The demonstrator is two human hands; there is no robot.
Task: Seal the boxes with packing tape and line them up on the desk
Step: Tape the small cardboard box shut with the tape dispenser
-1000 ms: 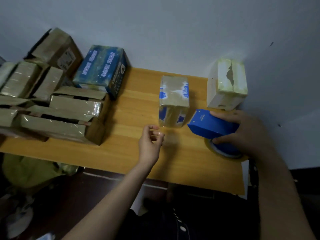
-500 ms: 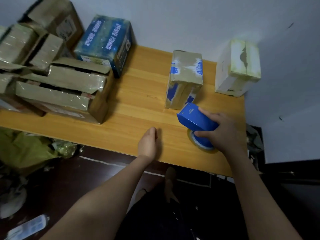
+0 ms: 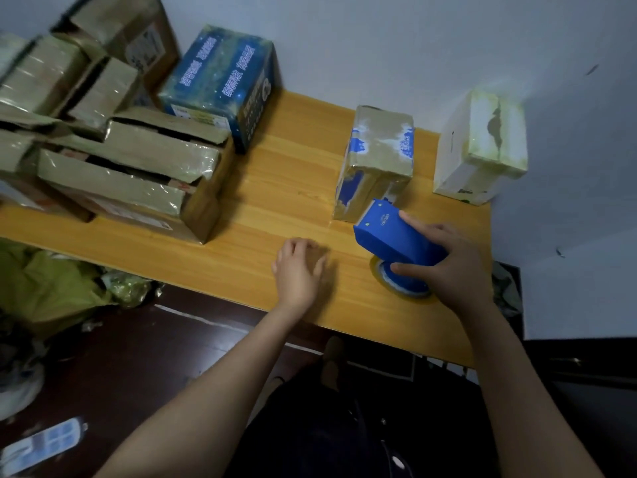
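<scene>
My right hand [image 3: 451, 263] grips a blue tape dispenser [image 3: 396, 241] with its yellowish tape roll [image 3: 401, 288] resting on the wooden desk [image 3: 275, 188]. My left hand [image 3: 300, 267] hovers just over the desk to the dispenser's left, fingers loosely bent and blurred, holding nothing. A taped blue-and-white box [image 3: 374, 163] stands right behind the dispenser. A taped white box [image 3: 481, 146] stands at the desk's far right corner. Open brown cartons [image 3: 134, 174] with raised flaps are piled on the left, and a dark blue printed box [image 3: 222, 82] stands behind them.
The white wall [image 3: 413, 46] runs behind and to the right of the desk. A yellow-green bag [image 3: 51, 288] and litter lie on the dark floor at the left. A white-and-blue remote-like object [image 3: 41, 443] lies at the bottom left. My legs are under the desk's front edge.
My left hand dropped from a raised pinch down to the desk and its fingers spread. The dispenser in my right hand shifted slightly left, toward the taped box. The view tilted down.
</scene>
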